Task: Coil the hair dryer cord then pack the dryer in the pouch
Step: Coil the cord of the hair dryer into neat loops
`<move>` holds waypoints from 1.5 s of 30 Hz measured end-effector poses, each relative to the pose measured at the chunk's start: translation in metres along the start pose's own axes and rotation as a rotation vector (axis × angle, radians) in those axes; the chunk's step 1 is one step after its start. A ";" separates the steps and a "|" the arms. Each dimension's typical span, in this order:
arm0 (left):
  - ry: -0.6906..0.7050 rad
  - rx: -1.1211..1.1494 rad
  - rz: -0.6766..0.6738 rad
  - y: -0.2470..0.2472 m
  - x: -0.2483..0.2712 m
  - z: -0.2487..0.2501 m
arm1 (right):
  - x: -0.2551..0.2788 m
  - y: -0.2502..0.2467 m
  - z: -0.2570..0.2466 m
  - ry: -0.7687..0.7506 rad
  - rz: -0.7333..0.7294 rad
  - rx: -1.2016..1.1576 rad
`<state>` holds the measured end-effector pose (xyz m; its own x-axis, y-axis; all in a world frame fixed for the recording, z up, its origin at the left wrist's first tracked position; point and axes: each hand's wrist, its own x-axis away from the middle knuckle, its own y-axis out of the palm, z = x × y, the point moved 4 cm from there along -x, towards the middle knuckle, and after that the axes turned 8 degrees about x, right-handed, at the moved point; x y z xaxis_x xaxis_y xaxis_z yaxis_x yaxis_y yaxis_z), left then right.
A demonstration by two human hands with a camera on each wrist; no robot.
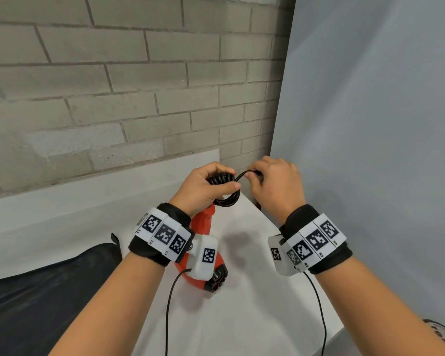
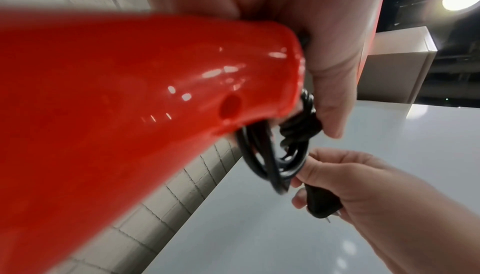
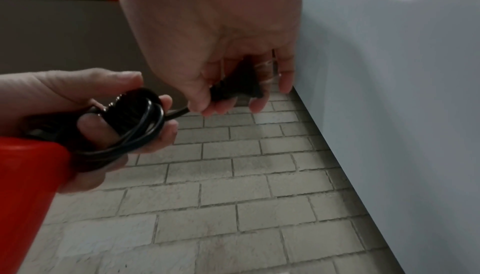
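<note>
Looking down from the head view, the left hand point(image 1: 206, 186) grips the coiled cord point(image 1: 224, 187) above the table point(image 1: 242, 304), the red dryer point(image 1: 203, 224) hanging handle-up beneath it, long axis running back toward the wrist; the black pouch point(image 1: 49, 291) lies well to the left. The right hand point(image 1: 275, 183), just beside, pinches the cord's free end. From the left wrist, the plug point(image 2: 320, 204) sits in curled right fingers just past the coil. From the right wrist, the plug point(image 3: 239, 87) points away from the coil point(image 3: 135, 118), short tail bridging the two hands.
</note>
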<state>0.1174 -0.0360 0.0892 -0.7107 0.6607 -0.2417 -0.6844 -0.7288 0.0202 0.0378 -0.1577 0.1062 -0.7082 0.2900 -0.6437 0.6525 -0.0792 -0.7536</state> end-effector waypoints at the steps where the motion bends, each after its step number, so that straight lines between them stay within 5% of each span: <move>1: 0.000 0.002 -0.014 -0.001 0.001 0.000 | -0.001 -0.003 -0.001 0.008 0.020 0.008; 9: -0.009 -0.097 -0.050 0.002 0.003 0.002 | 0.002 -0.020 -0.016 -0.010 0.165 0.052; 15: 0.029 0.022 0.096 -0.010 -0.005 0.002 | 0.009 -0.011 -0.011 0.125 -0.206 -0.705; 20: 0.041 0.025 0.165 -0.016 -0.006 0.003 | 0.022 -0.002 -0.021 0.114 -0.424 -0.996; 45: -0.111 0.023 -0.044 -0.004 0.002 -0.002 | 0.016 0.019 -0.029 0.248 -0.034 -1.009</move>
<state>0.1186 -0.0319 0.0871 -0.6930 0.7084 -0.1337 -0.7177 -0.6955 0.0344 0.0466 -0.1269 0.0857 -0.7296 0.4742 -0.4927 0.6364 0.7345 -0.2356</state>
